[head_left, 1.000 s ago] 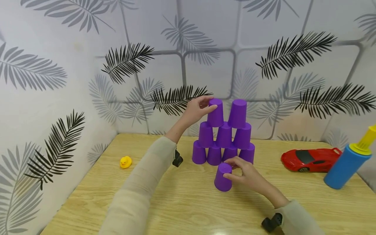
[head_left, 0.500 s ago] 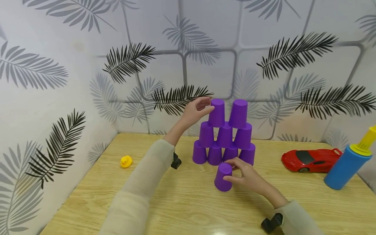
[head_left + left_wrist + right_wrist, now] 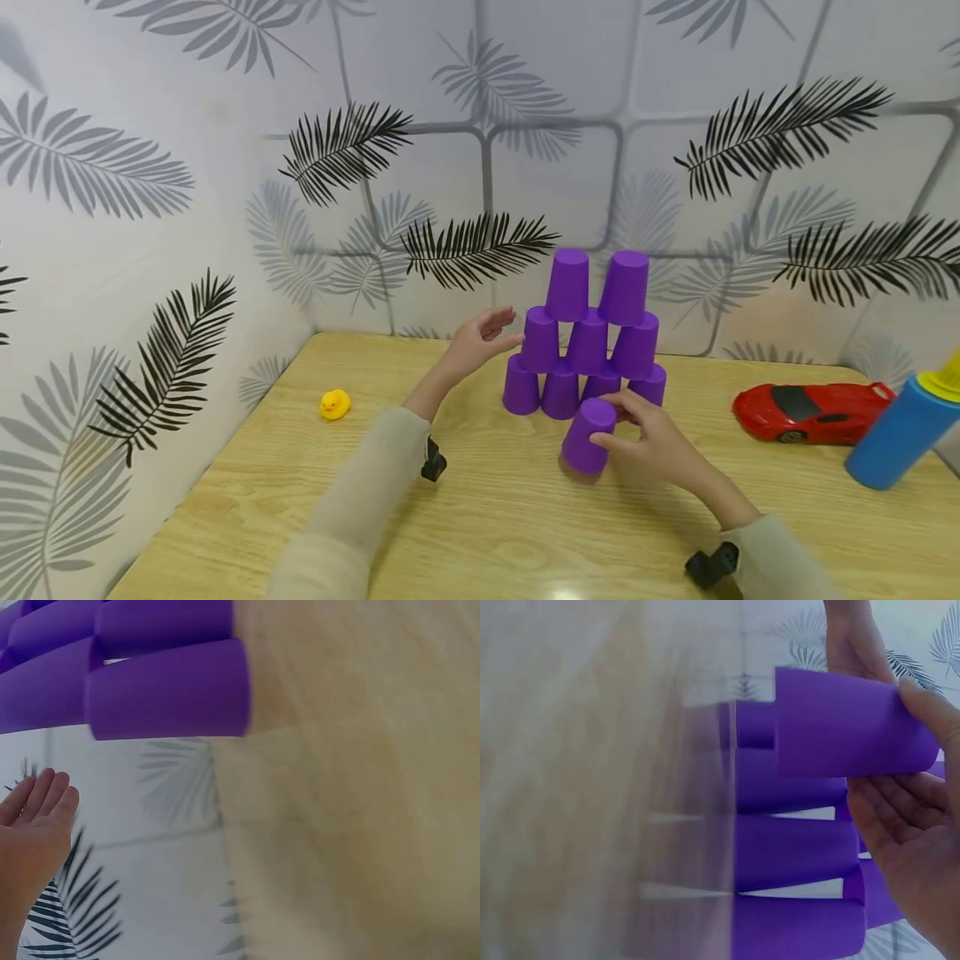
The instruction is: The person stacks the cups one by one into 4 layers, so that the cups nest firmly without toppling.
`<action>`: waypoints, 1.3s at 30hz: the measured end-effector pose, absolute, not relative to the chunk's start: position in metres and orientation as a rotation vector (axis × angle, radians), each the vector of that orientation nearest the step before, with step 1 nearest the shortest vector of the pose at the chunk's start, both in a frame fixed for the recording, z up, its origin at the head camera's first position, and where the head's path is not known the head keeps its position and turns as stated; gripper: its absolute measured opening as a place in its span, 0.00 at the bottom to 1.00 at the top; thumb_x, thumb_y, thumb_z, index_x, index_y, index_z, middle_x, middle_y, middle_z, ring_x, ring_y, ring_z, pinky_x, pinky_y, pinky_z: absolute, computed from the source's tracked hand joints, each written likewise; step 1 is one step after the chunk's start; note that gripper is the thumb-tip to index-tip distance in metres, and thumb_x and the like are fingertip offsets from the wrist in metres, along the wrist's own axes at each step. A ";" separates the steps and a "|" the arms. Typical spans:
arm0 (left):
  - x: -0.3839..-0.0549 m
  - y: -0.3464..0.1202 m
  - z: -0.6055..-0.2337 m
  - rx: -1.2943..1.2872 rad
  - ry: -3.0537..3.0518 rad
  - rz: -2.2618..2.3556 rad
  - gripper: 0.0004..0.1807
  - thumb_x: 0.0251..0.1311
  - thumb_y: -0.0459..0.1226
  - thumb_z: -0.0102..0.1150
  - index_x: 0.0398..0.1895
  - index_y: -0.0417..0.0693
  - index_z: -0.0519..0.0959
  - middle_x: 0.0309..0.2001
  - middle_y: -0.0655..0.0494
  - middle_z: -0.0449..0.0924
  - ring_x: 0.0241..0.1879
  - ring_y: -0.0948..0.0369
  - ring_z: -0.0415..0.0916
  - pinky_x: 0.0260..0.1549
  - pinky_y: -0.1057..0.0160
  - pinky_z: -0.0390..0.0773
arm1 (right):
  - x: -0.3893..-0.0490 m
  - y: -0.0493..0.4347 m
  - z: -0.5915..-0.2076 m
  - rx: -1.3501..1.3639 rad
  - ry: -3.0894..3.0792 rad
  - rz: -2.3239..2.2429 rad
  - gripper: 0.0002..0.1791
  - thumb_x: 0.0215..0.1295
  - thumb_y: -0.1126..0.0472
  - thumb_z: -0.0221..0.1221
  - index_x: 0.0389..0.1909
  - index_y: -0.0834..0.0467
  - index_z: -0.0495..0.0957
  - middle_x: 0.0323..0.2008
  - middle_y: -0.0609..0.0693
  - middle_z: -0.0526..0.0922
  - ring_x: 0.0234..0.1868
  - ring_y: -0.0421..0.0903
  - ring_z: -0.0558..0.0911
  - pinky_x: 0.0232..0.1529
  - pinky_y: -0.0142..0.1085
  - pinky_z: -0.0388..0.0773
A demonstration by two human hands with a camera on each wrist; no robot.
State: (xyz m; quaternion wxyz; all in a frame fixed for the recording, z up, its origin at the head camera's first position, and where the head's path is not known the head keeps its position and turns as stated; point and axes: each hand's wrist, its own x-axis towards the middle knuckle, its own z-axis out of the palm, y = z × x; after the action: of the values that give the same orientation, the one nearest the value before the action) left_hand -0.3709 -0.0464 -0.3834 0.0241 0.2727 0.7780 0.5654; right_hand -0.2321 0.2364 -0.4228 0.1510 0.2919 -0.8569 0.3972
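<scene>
Upside-down purple plastic cups are stacked in a pyramid against the wall, with several in the bottom row [image 3: 560,394], three in the middle row [image 3: 587,342] and two on top [image 3: 567,285]. My right hand [image 3: 663,442] grips another purple cup [image 3: 587,437] between thumb and fingers in front of the pyramid. That cup is tilted a little, its rim apart from the tabletop in the right wrist view. Left of the pyramid, beside the middle row, my left hand [image 3: 478,346] holds nothing, its fingers extended and apart from the cups in the left wrist view.
A yellow rubber duck [image 3: 335,405] sits at the left of the wooden table [image 3: 465,517]. On the right are a red toy car [image 3: 813,412] and a blue hand pump [image 3: 900,433] with a yellow top. A leaf-patterned wall [image 3: 540,183] stands behind.
My left hand has left the upper-left cup and come down beside the middle row. My right hand has raised and tilted its cup off the table. The view has shifted slightly.
</scene>
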 end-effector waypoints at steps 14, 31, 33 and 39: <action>-0.364 -0.049 -0.423 0.838 2.456 1.479 0.41 0.55 0.36 0.70 0.71 0.39 0.63 0.70 0.43 0.66 0.71 0.49 0.64 0.74 0.56 0.64 | -0.232 0.255 -0.369 0.600 -1.992 1.713 0.18 0.66 0.73 0.57 0.56 0.61 0.74 0.44 0.35 0.80 0.44 0.30 0.80 0.47 0.17 0.78; -0.368 -0.048 -0.426 0.897 2.466 1.402 0.31 0.56 0.30 0.68 0.64 0.38 0.70 0.61 0.41 0.76 0.62 0.48 0.75 0.68 0.55 0.73 | -0.277 0.253 -0.262 0.570 -1.534 1.864 0.13 0.65 0.67 0.60 0.50 0.58 0.78 0.38 0.46 0.81 0.38 0.37 0.79 0.43 0.22 0.80; -0.367 -0.048 -0.426 0.889 2.474 1.392 0.31 0.56 0.31 0.68 0.64 0.38 0.70 0.60 0.42 0.76 0.62 0.48 0.75 0.67 0.56 0.73 | -0.283 0.253 -0.253 0.528 -1.618 1.796 0.13 0.65 0.65 0.61 0.50 0.56 0.78 0.38 0.44 0.81 0.39 0.36 0.79 0.43 0.20 0.79; -0.366 -0.049 -0.426 0.860 2.481 1.388 0.31 0.57 0.33 0.68 0.64 0.40 0.70 0.61 0.43 0.77 0.62 0.49 0.75 0.68 0.56 0.73 | -0.302 0.255 -0.236 0.417 -1.886 1.545 0.16 0.66 0.56 0.61 0.53 0.51 0.75 0.44 0.38 0.76 0.44 0.32 0.78 0.47 0.17 0.76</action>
State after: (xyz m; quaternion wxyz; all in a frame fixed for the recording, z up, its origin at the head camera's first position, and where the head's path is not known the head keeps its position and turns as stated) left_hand -0.3665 -0.0491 -0.4260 0.0858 0.2885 0.8323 0.4656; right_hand -0.3020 0.2551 -0.2359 0.3280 0.1593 -0.7204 0.5900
